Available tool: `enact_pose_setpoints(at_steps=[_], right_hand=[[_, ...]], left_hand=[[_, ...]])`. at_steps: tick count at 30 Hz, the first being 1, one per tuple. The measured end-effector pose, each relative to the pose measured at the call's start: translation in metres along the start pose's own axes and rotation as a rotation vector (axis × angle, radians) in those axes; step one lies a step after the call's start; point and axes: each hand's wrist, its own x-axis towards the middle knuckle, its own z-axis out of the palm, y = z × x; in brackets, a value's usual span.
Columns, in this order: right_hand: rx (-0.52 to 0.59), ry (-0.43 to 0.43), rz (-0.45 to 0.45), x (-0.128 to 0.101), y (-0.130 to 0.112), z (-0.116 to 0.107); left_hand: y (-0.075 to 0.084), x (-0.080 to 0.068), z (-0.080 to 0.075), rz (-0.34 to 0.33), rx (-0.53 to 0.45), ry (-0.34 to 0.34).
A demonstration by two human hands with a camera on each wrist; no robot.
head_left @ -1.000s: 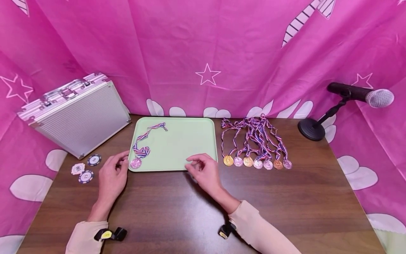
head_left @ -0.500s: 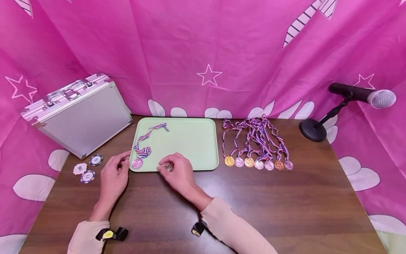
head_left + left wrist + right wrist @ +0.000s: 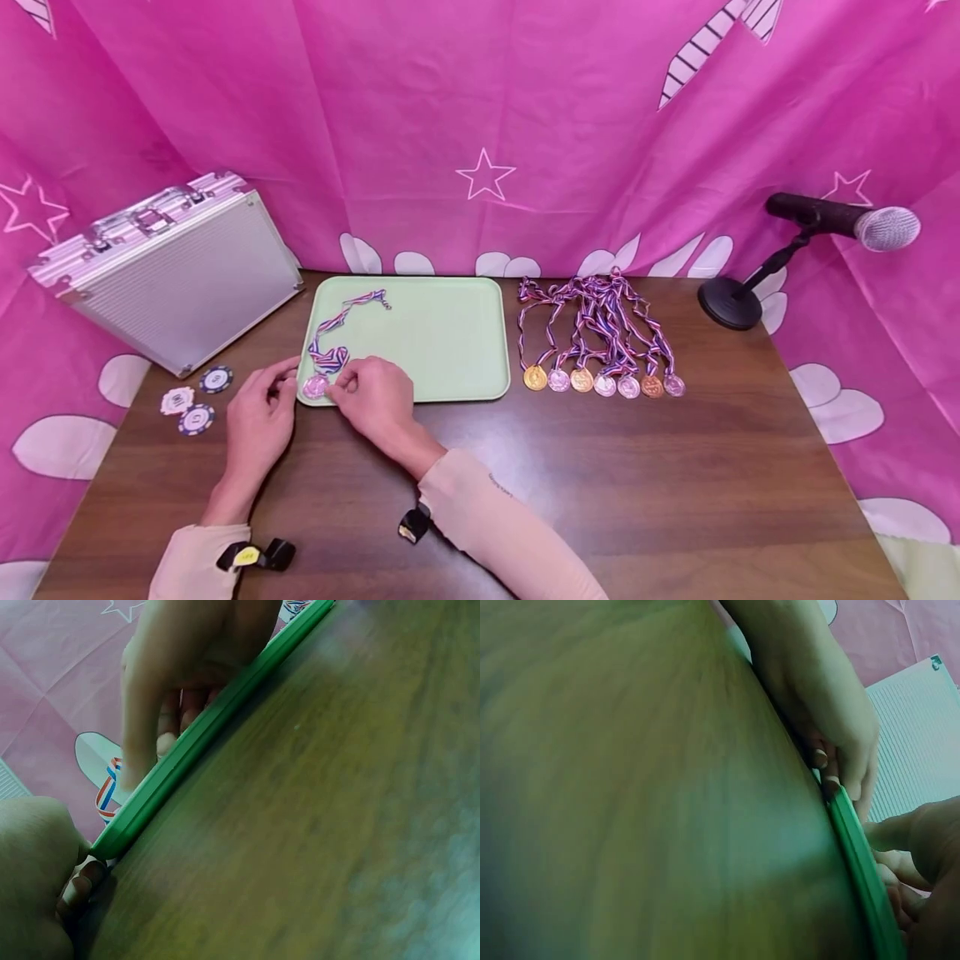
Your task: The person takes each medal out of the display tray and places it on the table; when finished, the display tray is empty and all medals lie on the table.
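A pinkish silver-looking medal (image 3: 315, 386) with a striped ribbon (image 3: 330, 325) lies at the left end of a pale green tray (image 3: 465, 333). Over the tray's front edge, my right hand (image 3: 375, 404) has its thumb and fingertips right at the medal's right side, fingers loosely bent. My left hand (image 3: 258, 417) rests beside the tray's front left corner, fingertips at the rim. In the left wrist view, the right hand (image 3: 202, 645) reaches down over the rim; the right wrist view shows the left hand (image 3: 817, 690) at the corner.
Several medals with tangled ribbons (image 3: 607, 333) lie right of the tray. A silver case (image 3: 180, 275) stands at the back left, with 3 poker chips (image 3: 197, 419) before it. A microphone (image 3: 840, 218) on a black stand is at the far right, before a pink curtain (image 3: 420, 108).
My right hand has moved left along the tray's front edge, from near its right side to the medal at its left end. The left hand has stayed at the corner.
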Motion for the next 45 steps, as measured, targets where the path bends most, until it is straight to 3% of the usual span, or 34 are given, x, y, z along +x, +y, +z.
enact_pose_setpoints(at_steps=[5,10,19,27,36,38,41,43,45], right_hand=[[-0.208,0.059,0.005,0.003,-0.009,0.006],[-0.267,0.099,0.041,0.007,-0.009,0.009],[-0.028,0.025,0.028,0.010,0.013,-0.011],[0.067,-0.008,0.008,0.004,0.065,-0.037],[0.039,-0.090,0.007,-0.011,0.093,-0.092],[0.033,-0.063,-0.024,-0.013,0.116,-0.088],[0.024,-0.043,-0.040,-0.018,0.130,-0.098],[0.011,-0.019,-0.054,-0.021,0.135,-0.104],[0.001,-0.025,-0.037,-0.026,0.125,-0.119]], left_hand=[[0.000,0.000,0.001,0.013,-0.007,0.006],[0.001,0.001,0.001,0.003,-0.009,0.002],[0.002,0.001,0.001,0.004,-0.017,0.015],[0.002,0.000,0.002,0.008,-0.016,0.010],[0.001,0.002,0.001,0.002,-0.012,0.006],[0.001,0.001,0.001,-0.005,-0.010,0.000],[0.001,0.001,0.000,-0.006,-0.007,0.002],[0.001,0.001,-0.001,-0.003,-0.007,0.004],[0.001,0.000,-0.002,0.001,-0.010,0.006]])
